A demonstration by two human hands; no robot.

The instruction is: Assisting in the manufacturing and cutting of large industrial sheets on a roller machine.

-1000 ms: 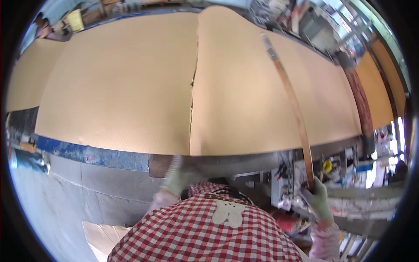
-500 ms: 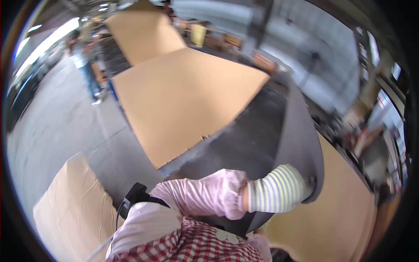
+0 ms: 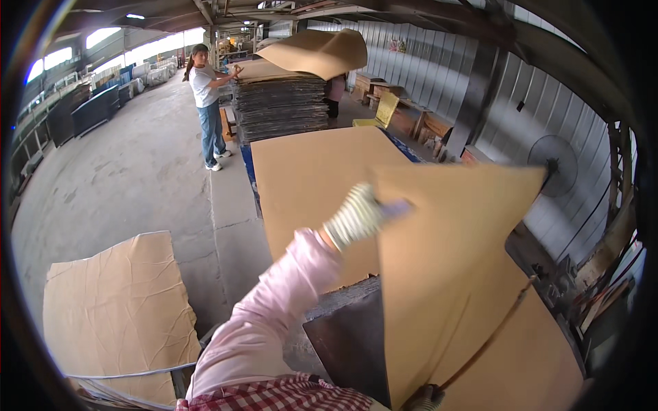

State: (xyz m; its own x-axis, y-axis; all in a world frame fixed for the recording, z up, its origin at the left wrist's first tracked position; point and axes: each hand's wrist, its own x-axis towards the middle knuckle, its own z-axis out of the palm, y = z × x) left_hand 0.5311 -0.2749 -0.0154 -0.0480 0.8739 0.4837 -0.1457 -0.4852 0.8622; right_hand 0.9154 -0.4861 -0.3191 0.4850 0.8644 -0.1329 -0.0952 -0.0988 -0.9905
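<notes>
My left hand (image 3: 356, 216), in a striped knit glove, grips the left edge of a large tan sheet (image 3: 452, 240). The thumb, blurred and purplish, lies over the sheet's front face. The upper part of this sheet is raised and smeared by motion. At the bottom edge, my right hand (image 3: 426, 399) shows only in part, gloved and closed around a thin brown stick (image 3: 490, 335). The stick slants up to the right across the tan sheet. Beyond my left hand, another tan sheet (image 3: 308, 185) lies flat over a dark board (image 3: 349, 339).
A wrinkled tan sheet (image 3: 120, 301) lies at the lower left. Farther off, a person (image 3: 205, 103) stands beside a tall stack of dark boards (image 3: 277, 106), with a curled tan sheet (image 3: 315, 51) above it. A round fan (image 3: 552, 164) stands by the right wall.
My left hand has let go of the dark grey sheet, moved up and left, and taken hold of the tan sheet. The right hand and stick have come into view; the view has shifted.
</notes>
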